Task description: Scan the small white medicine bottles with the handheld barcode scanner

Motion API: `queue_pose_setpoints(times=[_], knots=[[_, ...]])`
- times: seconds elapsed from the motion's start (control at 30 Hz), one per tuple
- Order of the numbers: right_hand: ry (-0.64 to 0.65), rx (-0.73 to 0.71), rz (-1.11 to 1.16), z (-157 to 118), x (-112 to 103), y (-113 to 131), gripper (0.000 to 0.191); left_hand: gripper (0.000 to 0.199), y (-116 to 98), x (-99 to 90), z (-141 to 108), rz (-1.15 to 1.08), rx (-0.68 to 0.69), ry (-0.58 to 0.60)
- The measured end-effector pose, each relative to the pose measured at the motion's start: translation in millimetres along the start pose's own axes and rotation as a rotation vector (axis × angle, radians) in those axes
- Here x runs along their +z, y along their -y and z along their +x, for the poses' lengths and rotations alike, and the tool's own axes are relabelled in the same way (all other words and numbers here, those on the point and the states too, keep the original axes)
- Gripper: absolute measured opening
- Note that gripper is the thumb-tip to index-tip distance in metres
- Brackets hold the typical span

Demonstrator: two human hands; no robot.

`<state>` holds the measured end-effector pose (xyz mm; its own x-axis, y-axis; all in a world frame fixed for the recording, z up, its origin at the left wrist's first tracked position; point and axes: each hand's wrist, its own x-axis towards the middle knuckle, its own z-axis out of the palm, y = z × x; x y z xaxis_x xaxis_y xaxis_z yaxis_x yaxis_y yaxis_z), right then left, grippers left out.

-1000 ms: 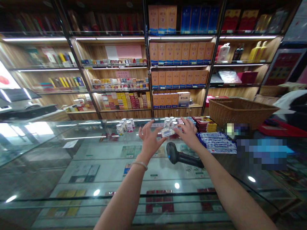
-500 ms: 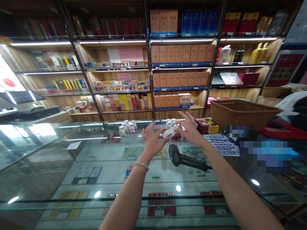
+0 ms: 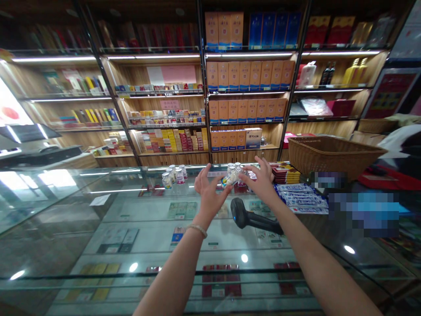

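Note:
Over the glass counter [image 3: 151, 245], a small clear jar with white pieces inside [image 3: 231, 177] lies tilted between my two hands. My left hand [image 3: 210, 193] has its thumb and a finger at the jar's left end, with the other fingers raised. At the right end, my right hand [image 3: 261, 180] grips it with thumb and fingertips. Just below my hands, a black handheld barcode scanner [image 3: 243, 215] lies on the glass. Similar small jars [image 3: 174, 175] stand grouped to the left, and several more [image 3: 234, 167] stand behind the held one, partly hidden.
Blue-and-white stick packets [image 3: 301, 198] lie right of my right hand, with stacked red-and-yellow packs [image 3: 285, 173] behind them. A wicker basket [image 3: 332, 151] stands at the right. Shelves of orange boxes [image 3: 245, 74] line the back wall. A white paper [image 3: 99, 200] shows at the left.
The jar has turned slightly in my hands, showing a coloured patch at its left end. Both hands have shifted a little; the scanner stays where it was.

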<state>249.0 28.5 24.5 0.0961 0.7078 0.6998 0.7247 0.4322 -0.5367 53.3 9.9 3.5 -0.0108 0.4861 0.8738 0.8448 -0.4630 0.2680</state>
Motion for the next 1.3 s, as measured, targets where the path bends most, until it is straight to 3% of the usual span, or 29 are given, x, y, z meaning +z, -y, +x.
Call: queue_pose_setpoints(times=[0.13, 0.47, 0.87, 1.03, 1.3], knots=[[0.004, 0.045, 0.058, -3.9, 5.0, 3.6, 0.042, 0.034, -3.1, 5.3, -5.0, 0.028, -0.028, -0.043], [0.003, 0.031, 0.029, -11.6, 16.2, 12.0, 0.045, 0.034, -7.1, 8.6, -7.6, 0.08, -0.073, -0.004], [-0.024, -0.065, -0.014, -14.5, 16.8, 6.2, 0.03, 0.043, -15.7, 4.9, -8.1, 0.107, 0.006, 0.141], [0.022, -0.087, -0.037, -12.6, 8.5, 5.3, 0.029, 0.026, -10.0, -1.5, -2.3, 0.015, -0.005, 0.225], [0.073, -0.135, -0.068, -14.1, 7.0, 1.2, 0.03, 0.016, -7.0, 0.5, -1.6, -0.022, 0.015, 0.24]])
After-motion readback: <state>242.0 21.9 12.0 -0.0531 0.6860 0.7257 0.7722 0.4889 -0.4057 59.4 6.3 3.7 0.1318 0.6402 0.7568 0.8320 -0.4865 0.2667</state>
